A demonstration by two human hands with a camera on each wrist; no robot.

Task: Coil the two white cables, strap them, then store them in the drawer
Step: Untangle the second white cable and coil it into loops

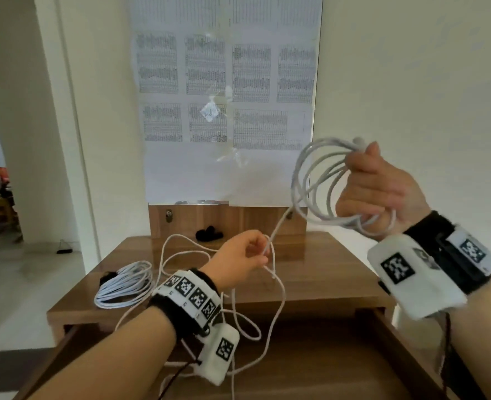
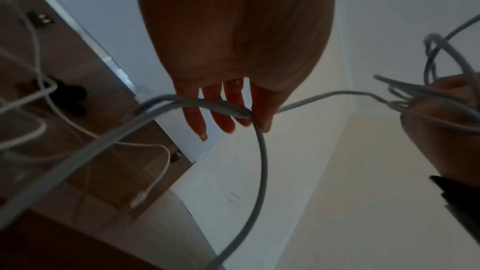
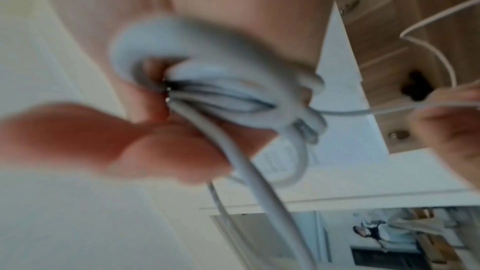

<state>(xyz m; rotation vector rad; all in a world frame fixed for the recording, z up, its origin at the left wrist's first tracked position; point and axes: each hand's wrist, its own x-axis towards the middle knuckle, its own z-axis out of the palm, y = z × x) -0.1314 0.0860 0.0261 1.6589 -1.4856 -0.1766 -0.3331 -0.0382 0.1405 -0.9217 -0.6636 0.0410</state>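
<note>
My right hand (image 1: 374, 183) is raised at the right and grips several loops of a white cable (image 1: 310, 180); the right wrist view shows the bundled loops (image 3: 221, 81) pressed in the palm, blurred. From the coil a strand runs down to my left hand (image 1: 250, 255), which pinches it above the table; in the left wrist view the strand (image 2: 215, 106) crosses the fingers (image 2: 226, 118). The loose remainder (image 1: 270, 319) hangs over the open drawer (image 1: 310, 356). A second white cable (image 1: 126, 287) lies coiled on the table's left, with a black strap (image 1: 107, 277) at its far end.
A black strap (image 1: 209, 233) lies at the back of the wooden table (image 1: 325, 272), against a wooden panel topped by a sheet of printed paper (image 1: 227, 96). White walls stand left and right; a doorway opens at the far left.
</note>
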